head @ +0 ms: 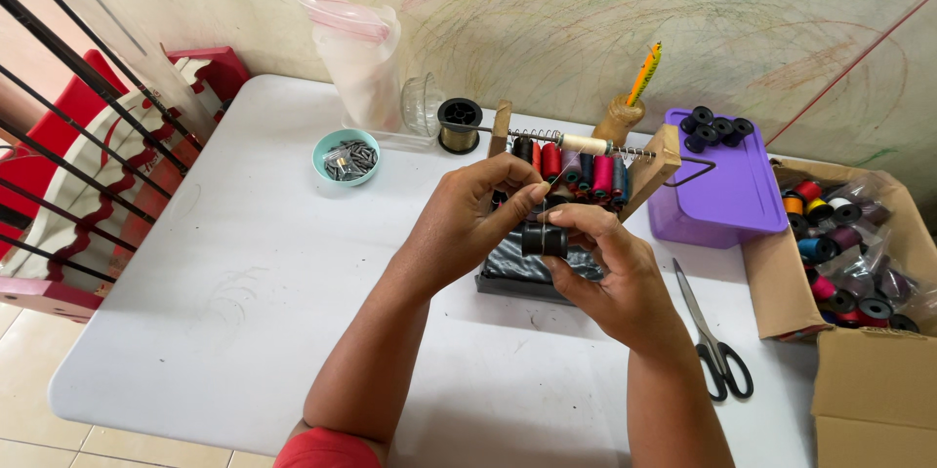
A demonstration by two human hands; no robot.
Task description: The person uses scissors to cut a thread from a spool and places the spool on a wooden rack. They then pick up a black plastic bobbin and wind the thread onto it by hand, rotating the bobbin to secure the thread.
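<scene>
The person sits at a white plastic table (pixel 244 273) and holds both hands together above its middle. The right hand (pixel 610 278) is closed around a small black thread spool (pixel 544 240), with the thumb on top and the fingers under it. The left hand (pixel 478 214) meets it from the 9 o'clock side; its thumb and forefinger are pinched together just above the spool, but whether they grip a thread I cannot tell.

Directly behind the hands, at 12 o'clock, stands a wooden frame with a metal rod (pixel 586 151) that carries red, blue and green thread spools in a row. Under the hands lies a dark flat tray (pixel 517 273), mostly hidden by them.

At 10 o'clock from the hands is a small turquoise bowl with little metal pieces (pixel 346 157), and behind it a clear plastic bag (pixel 359 63). At 2 o'clock is a purple plastic box (pixel 727 190) with several black empty spools (pixel 717 128) on its lid. At 3 o'clock, an open cardboard box full of coloured thread spools (pixel 849 253) sits at the table edge. A pair of black-handled scissors (pixel 712 341) lies at 4 o'clock, near the right wrist but not touching it.
</scene>
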